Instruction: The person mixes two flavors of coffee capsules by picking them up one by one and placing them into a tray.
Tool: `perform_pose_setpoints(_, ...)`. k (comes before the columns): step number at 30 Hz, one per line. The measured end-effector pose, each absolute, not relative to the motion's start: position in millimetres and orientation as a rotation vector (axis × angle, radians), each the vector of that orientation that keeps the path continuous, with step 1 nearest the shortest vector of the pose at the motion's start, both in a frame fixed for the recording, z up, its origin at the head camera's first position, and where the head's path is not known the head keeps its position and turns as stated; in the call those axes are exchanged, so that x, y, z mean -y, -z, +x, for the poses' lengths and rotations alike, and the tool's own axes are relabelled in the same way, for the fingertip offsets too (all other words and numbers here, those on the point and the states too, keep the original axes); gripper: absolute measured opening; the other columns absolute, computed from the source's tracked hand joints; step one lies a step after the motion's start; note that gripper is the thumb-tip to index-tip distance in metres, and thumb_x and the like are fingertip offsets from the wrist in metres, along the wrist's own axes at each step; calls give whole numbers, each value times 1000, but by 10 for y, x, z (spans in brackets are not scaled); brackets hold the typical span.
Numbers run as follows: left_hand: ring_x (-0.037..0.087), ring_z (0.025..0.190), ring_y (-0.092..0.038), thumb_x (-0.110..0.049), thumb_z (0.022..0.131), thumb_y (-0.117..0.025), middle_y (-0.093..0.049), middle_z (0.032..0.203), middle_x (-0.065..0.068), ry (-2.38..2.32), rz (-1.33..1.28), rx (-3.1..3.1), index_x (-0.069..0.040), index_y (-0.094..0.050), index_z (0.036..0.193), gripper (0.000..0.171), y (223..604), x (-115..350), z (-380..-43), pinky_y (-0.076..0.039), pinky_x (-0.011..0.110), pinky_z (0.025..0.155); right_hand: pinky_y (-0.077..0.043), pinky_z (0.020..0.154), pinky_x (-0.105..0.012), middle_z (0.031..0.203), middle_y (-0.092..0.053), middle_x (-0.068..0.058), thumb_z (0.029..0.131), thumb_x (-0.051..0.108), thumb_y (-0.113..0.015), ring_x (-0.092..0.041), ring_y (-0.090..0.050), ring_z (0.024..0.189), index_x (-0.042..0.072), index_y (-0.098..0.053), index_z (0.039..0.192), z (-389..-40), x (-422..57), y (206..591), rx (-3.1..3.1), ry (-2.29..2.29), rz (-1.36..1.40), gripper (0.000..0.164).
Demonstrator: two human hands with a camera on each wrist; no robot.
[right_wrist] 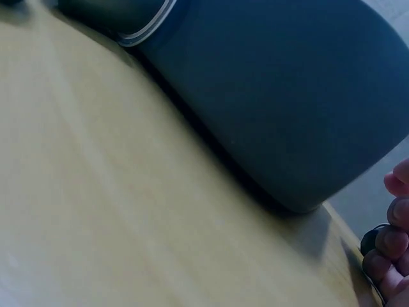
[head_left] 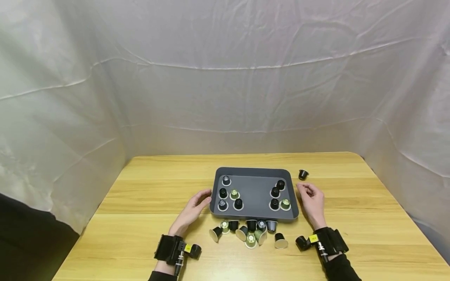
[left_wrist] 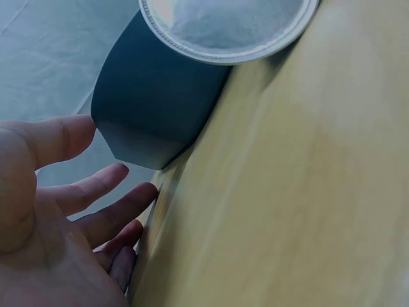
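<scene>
A dark grey tray (head_left: 256, 195) lies on the table with upright coffee capsules in two groups: black, grey and green ones at its left, black and green ones at its right. My left hand (head_left: 194, 207) is at the tray's left side, fingers loosely spread; in the left wrist view the thumb is right at the tray's wall (left_wrist: 160, 105). At the right rim is my right hand (head_left: 313, 201), fingers loosely curled with no capsule visible in them. Just beyond it a black coffee capsule (head_left: 303, 174) lies on its side on the table.
Several loose coffee capsules (head_left: 250, 240) are bunched along the tray's front edge. A black capsule (head_left: 280, 240) lies apart to their right, another (head_left: 216, 233) at their left end. Pale plastic sheeting (head_left: 246, 97) hangs behind the wooden table (head_left: 168, 179).
</scene>
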State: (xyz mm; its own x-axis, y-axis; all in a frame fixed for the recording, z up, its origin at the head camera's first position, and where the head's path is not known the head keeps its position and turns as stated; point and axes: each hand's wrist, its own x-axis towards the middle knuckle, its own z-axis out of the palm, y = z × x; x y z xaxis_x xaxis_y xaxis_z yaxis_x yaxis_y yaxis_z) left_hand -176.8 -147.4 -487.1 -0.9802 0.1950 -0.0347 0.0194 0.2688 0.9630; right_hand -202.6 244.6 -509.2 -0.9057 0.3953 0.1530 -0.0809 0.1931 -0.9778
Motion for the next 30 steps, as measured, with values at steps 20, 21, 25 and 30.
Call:
perform_pose_setpoints(20, 45, 145, -39, -24, 103, -57, -43, 155, 25, -1703, 256, -2542, -5, -44, 149, 51, 4709, 1421, -1734, -27, 65, 120, -38, 56, -16, 57, -53, 4, 95, -2, -59, 0, -44, 53, -11, -69, 109, -1858, -2328, 4788, 2119, -1778, -219, 19)
perform_pose_setpoints(21, 45, 147, -36, -25, 102, -57, -42, 156, 23, -1672, 273, -2575, -7, -45, 149, 52, 4689, 1418, -1728, -25, 66, 120, -38, 56, -15, 57, -53, 5, 95, -2, -59, 0, -44, 53, -11, -69, 109, -1859, -2329, 4791, 2116, -1783, -222, 19)
perform_pose_setpoints(25, 43, 148, -34, -26, 100, -61, -43, 156, 20, -1554, 380, -2696, -9, -48, 147, 52, 4610, 1404, -1704, -24, 70, 119, -38, 56, -15, 57, -53, 8, 95, -2, -58, 1, -45, 53, -10, -68, 110, -1864, -2331, 4800, 2114, -1787, -229, 20)
perform_pose_setpoints(30, 36, 133, -52, -22, 94, -69, -61, 138, 16, -1518, 565, -2725, -7, -58, 137, 47, 4521, 1385, -1662, -35, 65, 115, -39, 57, -15, 57, -52, 10, 95, -2, -58, 1, -45, 54, -10, -68, 111, -1860, -2330, 4796, 2122, -1786, -231, 21)
